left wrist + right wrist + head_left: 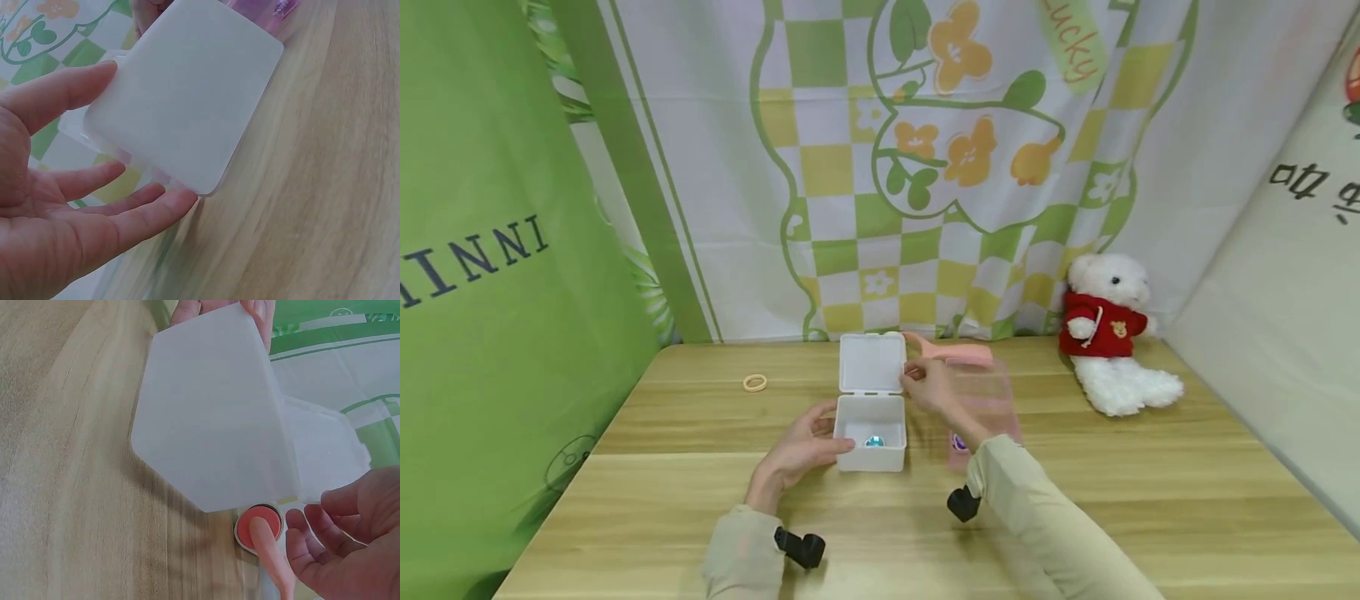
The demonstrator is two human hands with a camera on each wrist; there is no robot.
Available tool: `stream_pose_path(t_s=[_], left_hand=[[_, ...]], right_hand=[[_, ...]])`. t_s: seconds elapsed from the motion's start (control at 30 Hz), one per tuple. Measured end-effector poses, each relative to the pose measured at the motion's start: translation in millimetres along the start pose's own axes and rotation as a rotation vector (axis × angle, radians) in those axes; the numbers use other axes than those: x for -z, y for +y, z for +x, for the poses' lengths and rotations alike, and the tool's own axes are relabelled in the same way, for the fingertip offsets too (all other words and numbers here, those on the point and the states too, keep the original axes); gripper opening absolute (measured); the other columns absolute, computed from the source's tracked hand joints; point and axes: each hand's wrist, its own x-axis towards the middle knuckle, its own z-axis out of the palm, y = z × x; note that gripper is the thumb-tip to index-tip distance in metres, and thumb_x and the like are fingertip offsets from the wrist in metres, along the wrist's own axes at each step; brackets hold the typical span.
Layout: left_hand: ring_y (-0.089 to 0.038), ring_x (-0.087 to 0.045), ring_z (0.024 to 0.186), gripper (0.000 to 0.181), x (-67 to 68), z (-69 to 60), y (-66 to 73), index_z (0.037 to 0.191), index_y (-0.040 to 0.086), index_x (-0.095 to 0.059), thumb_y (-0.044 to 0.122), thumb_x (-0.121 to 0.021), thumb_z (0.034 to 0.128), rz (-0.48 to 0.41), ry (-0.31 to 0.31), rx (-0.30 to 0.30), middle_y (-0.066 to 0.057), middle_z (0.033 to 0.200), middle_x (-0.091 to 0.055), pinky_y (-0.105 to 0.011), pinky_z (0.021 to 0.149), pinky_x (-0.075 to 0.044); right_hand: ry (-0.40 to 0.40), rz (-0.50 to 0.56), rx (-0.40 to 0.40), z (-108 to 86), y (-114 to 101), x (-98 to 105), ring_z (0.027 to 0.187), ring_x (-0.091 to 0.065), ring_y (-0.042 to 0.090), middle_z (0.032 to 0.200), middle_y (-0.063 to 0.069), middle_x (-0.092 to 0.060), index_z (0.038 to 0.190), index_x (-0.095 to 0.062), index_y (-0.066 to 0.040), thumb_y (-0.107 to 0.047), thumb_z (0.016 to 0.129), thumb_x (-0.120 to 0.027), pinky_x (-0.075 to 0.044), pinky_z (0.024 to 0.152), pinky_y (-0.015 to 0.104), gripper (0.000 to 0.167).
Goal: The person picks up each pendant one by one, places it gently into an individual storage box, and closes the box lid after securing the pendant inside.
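Note:
A small white plastic box point(870, 460) stands on the table with its hinged lid point(872, 363) raised. Inside lies a shiny blue gem point(875, 442). My left hand point(805, 446) holds the box at its left side, thumb by the front wall; in the left wrist view the thumb point(81, 87) and fingertips touch opposite edges. At the lid's right edge, my right hand point(934, 387) pinches the rim between thumb and fingers, which the right wrist view shows at the lid point(331, 453). The gem is hidden in both wrist views.
A translucent pink case point(981, 387) with a purple gem point(959, 442) lies right of the box, partly under my right forearm. Behind it is a pink long-handled object point(955, 352). A tan ring point(755, 382) lies left; a white plush bear point(1108, 333) sits back right.

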Motion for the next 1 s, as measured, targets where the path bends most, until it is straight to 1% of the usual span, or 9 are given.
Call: stream_pose_path(t_s=[0.17,0.3,0.43,0.53,0.6,0.7,0.8,0.9,1.0], left_hand=[[-0.030,-0.057,0.103,0.076,-3.8,0.4,1.5,0.147,0.000,-0.027,0.003,-0.070,0.0836,0.016,0.033,0.019,-0.033,0.137,-0.039,-0.043,0.086,-0.053],[-0.027,-0.060,0.097,0.074,-5.1,0.7,1.1,0.145,-0.002,-0.030,0.004,-0.071,0.0831,0.031,0.070,0.023,-0.033,0.132,-0.041,-0.043,0.083,-0.054],[-0.031,-0.060,0.099,0.061,-3.0,0.0,0.5,0.144,-0.003,-0.032,0.012,-0.062,0.0925,0.019,0.109,0.044,-0.032,0.130,-0.044,-0.044,0.082,-0.054],[-0.041,-0.055,0.110,0.056,1.5,-1.2,0.0,0.147,0.001,-0.025,0.027,-0.045,0.1019,-0.036,0.125,0.056,-0.033,0.134,-0.042,-0.048,0.084,-0.053],[-0.048,-0.049,0.117,0.060,4.8,-2.2,0.5,0.150,0.007,-0.021,0.039,-0.038,0.1029,-0.078,0.129,0.058,-0.033,0.138,-0.038,-0.051,0.086,-0.051],[-0.054,-0.041,0.121,0.065,8.2,-3.9,2.6,0.153,0.016,-0.016,0.051,-0.034,0.1003,-0.121,0.086,0.044,-0.034,0.143,-0.031,-0.056,0.089,-0.048],[-0.053,-0.042,0.121,0.065,9.8,-5.0,4.9,0.151,0.023,-0.019,0.056,-0.036,0.0983,-0.138,0.026,0.035,-0.032,0.145,-0.029,-0.056,0.091,-0.047],[-0.046,-0.047,0.119,0.056,10.3,-6.1,6.5,0.148,0.021,-0.027,0.047,-0.041,0.1000,-0.126,-0.022,0.024,-0.027,0.143,-0.034,-0.053,0.090,-0.047],[-0.038,-0.053,0.114,0.047,11.1,-6.5,5.7,0.143,0.014,-0.035,0.031,-0.047,0.1008,-0.111,-0.048,0.006,-0.020,0.136,-0.045,-0.051,0.090,-0.048]], right_hand=[[0.016,0.015,0.065,-6.8,-1,5,0.082,-0.067,0.034,0.095,0.024,-0.068,0.100,-0.065,0.011,0.003,0.086,-0.061,-0.057,0.070,0.035,0.017],[-0.044,0.103,0.071,-22.4,0,11,0.089,-0.065,0.040,0.107,0.028,-0.065,0.112,-0.062,0.012,0.002,0.093,-0.052,-0.056,0.074,0.039,0.024],[-0.159,0.272,-0.070,-43.2,-4,16,0.104,-0.058,0.045,0.128,0.029,-0.054,0.131,-0.049,0.010,-0.018,0.104,-0.038,-0.053,0.082,0.047,0.041],[-0.227,0.425,-0.156,-56.2,-7,14,0.115,-0.051,0.048,0.139,0.029,-0.044,0.142,-0.038,0.004,-0.036,0.105,-0.030,-0.048,0.090,0.055,0.055],[-0.259,0.489,-0.172,-62.8,-7,12,0.120,-0.047,0.050,0.142,0.030,-0.039,0.146,-0.032,0.000,-0.044,0.104,-0.029,-0.046,0.092,0.057,0.061],[-0.267,0.557,-0.173,-69.6,-6,8,0.125,-0.040,0.052,0.144,0.030,-0.035,0.147,-0.029,-0.003,-0.048,0.102,-0.035,-0.045,0.092,0.059,0.063],[-0.246,0.561,-0.150,-74.4,-4,4,0.126,-0.038,0.053,0.142,0.031,-0.036,0.141,-0.035,-0.004,-0.042,0.101,-0.043,-0.046,0.091,0.058,0.055],[-0.239,0.561,-0.125,-79.1,-2,1,0.126,-0.039,0.052,0.141,0.031,-0.037,0.133,-0.041,-0.005,-0.032,0.101,-0.047,-0.046,0.092,0.057,0.042],[-0.242,0.539,-0.087,-84.1,0,-1,0.128,-0.037,0.050,0.145,0.030,-0.031,0.128,-0.044,-0.004,-0.024,0.100,-0.050,-0.046,0.094,0.055,0.035]])
